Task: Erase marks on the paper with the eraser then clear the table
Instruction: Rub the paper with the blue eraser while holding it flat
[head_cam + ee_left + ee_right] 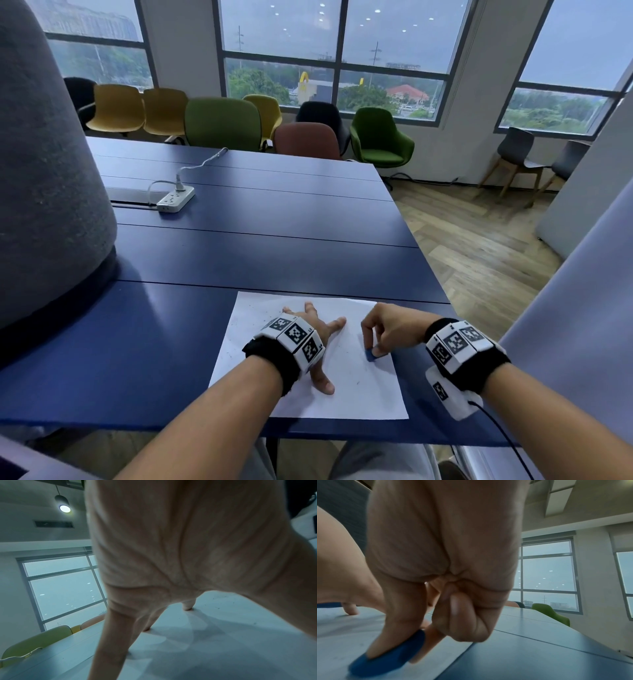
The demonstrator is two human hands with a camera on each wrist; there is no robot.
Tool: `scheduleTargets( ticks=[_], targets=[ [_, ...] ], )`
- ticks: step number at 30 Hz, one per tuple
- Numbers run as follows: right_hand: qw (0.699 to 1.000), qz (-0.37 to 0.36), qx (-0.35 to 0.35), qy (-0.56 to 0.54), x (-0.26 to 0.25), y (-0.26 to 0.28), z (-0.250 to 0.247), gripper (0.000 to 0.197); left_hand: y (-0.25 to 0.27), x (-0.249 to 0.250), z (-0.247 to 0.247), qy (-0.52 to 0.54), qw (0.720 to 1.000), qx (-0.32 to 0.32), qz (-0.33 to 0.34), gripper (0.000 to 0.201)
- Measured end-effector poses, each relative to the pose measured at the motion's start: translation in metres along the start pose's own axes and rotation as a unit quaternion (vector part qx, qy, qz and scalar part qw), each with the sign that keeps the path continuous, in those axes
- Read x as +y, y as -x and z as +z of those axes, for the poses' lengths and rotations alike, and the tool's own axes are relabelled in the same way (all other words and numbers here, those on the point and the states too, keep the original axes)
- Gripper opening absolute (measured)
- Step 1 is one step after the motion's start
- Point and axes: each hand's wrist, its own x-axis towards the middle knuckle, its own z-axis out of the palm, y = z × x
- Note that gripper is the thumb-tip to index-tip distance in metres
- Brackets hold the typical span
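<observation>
We see the white paper [346,387] lying flat at the near edge of the blue bench [267,253], its long axis running away from us and leaning slightly right, with faint dark specks scattered over it. Our left hand [317,334] is spread on the paper's middle, fingers straight and fanned toward the far edge, thumb angled back toward us, palm arched so that only the fingertips [187,607] press the sheet. Further right, our right hand [387,327] is bent down at the wrist, thumb and first fingers pinching the small blue eraser [371,355] against the paper near its right edge; in the right wrist view the eraser [388,657] lies tilted, its low end on the sheet, the other fingers curled in. Both wrists carry bands with black-and-white square code tags; we can read no writing on them.
</observation>
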Motion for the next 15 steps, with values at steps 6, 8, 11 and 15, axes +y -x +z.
scheduleTargets(
  ticks=[6, 8, 11, 15],
  targets=[
    [0.995, -0.007, 0.092, -0.042, 0.003, 0.0, 0.009, 0.008, 0.0, -0.001, 0.0, 0.009, 1.0, 0.003, 0.005, 0.134],
    [0.998, -0.004, 0.052, -0.036, 0.004, 0.008, 0.011, 0.007, 0.001, -0.001, 0.0, 0.012, 1.0, 0.002, 0.004, 0.135],
    [1.0, 0.0, -0.007, 0.0, -0.002, 0.011, 0.005, 0.006, 0.002, -0.001, 0.0, 0.012, 1.0, 0.002, 0.004, 0.134],
    [0.998, 0.004, 0.044, -0.038, -0.002, 0.004, 0.005, 0.005, 0.001, -0.002, 0.0, 0.013, 1.0, 0.002, 0.003, 0.134]
  ],
)
